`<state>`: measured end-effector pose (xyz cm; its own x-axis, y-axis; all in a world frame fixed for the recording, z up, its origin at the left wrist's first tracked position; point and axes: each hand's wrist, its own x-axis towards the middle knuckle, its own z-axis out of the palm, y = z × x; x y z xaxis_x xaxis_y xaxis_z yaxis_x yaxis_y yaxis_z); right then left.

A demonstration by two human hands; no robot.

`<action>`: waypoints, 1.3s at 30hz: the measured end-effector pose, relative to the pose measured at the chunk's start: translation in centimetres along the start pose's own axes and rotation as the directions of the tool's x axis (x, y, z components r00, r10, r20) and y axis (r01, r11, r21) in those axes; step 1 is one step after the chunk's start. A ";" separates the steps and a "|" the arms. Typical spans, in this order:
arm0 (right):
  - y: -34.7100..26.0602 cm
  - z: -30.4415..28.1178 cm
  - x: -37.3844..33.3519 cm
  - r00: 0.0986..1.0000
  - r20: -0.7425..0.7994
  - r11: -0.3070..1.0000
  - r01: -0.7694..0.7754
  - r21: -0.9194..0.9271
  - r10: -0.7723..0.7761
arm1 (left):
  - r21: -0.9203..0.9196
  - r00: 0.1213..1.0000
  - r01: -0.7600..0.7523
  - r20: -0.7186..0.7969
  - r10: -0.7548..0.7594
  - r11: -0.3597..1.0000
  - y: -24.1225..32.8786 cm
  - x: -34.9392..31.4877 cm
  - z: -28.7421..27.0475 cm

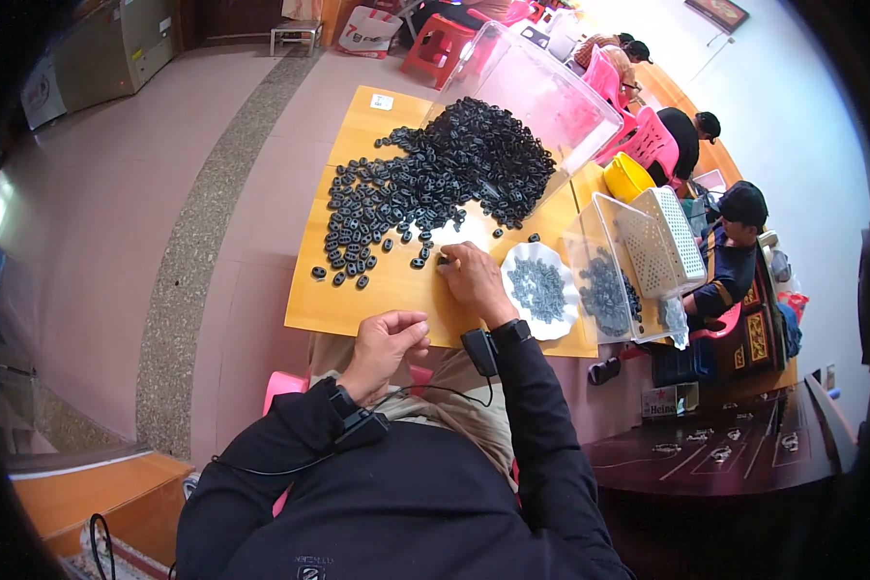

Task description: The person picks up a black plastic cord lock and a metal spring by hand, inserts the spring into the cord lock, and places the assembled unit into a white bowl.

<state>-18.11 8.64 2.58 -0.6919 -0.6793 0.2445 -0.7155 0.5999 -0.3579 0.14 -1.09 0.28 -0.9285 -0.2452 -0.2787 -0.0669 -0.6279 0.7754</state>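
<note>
Many small black oval pieces with two holes, like cord locks, are heaped in a pile (488, 155) at the far side of the wooden table (304, 290) and spread toward me. My right hand (474, 282) is over the table, its thumb and fingers closed at a black oval piece (443, 259). My left hand (387, 350) is at the table's near edge, thumb pressed to curled fingers; anything inside them is too small or hidden to make out. Beside my right wrist stands a white scalloped plate (568, 324) with small translucent grey pieces (538, 288).
A large clear bin (590, 121) lies on its side behind the pile. To the right are a clear box (590, 217) holding grey and black pieces, a white perforated basket (662, 242) and a yellow bowl (628, 176). A person in a cap (739, 227) sits beyond.
</note>
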 end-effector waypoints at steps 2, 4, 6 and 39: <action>-0.1 -0.6 -0.2 0.995 0.103 1.000 0.009 0.019 -0.011 | 0.010 1.000 0.001 -0.007 -0.001 1.000 0.0 0.0 0.0; -0.2 -0.7 -0.7 0.996 0.090 1.000 0.013 0.004 -0.014 | -0.001 1.000 0.003 0.005 -0.003 1.000 0.0 0.0 0.0; -0.3 -0.8 -1.1 0.997 0.076 1.000 0.018 -0.010 -0.017 | 0.000 1.000 0.002 0.000 -0.002 1.000 0.0 0.0 0.0; -2.7 0.8 -8.7 0.949 0.208 0.301 -0.275 0.913 0.238 | -0.024 0.962 -0.192 -0.202 0.183 0.981 0.4 1.2 -0.5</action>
<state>-10.11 12.58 0.74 -0.8065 -0.5898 -0.0404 0.0630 -0.0178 -0.9979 -0.84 -2.05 -0.01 -0.8320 -0.5000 -0.2404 0.1215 -0.5870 0.8004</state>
